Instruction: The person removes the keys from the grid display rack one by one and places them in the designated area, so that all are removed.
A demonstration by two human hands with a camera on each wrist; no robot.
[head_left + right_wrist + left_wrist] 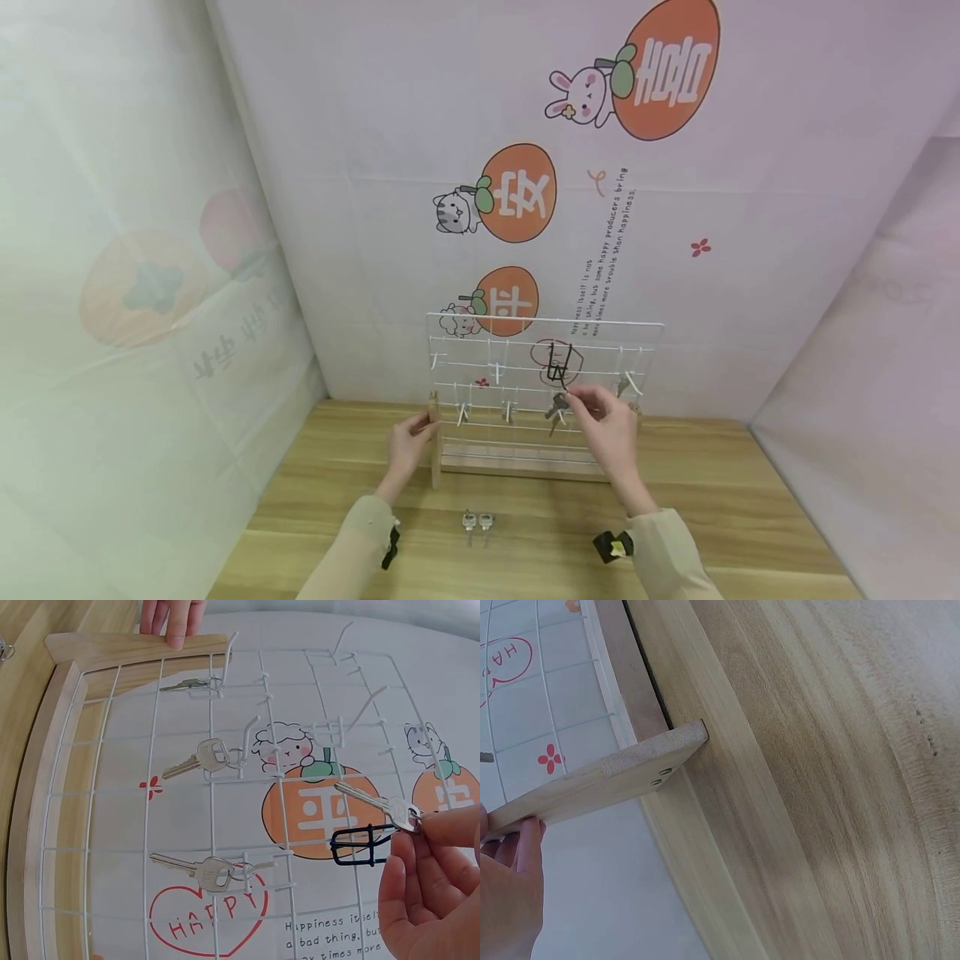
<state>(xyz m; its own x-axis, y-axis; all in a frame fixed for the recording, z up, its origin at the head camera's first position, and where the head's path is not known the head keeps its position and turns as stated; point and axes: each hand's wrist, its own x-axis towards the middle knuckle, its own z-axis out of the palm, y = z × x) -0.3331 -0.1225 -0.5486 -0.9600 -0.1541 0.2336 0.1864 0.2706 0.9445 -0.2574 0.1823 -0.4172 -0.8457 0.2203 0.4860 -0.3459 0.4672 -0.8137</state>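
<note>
With right fingers (pixel 450 829), pinching metal key (pixel 382 803); with left fingers (pixel 529 847), gripping wooden upright (pixel 630 766) above grained surface (pixel 547 542) (printed cloth (pixel 375 125) behind).

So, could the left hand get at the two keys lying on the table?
Probably yes: the two keys lie uncovered in front of the wire rack, though the left hand would first need to let go of the wooden side post.

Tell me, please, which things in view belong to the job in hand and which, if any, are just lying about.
Part of the job:
key in the right hand
wire rack held by the left hand
black hook
keys on white hooks
probably the two keys on the table

Surroundings only:
printed backdrop
table itself
</note>
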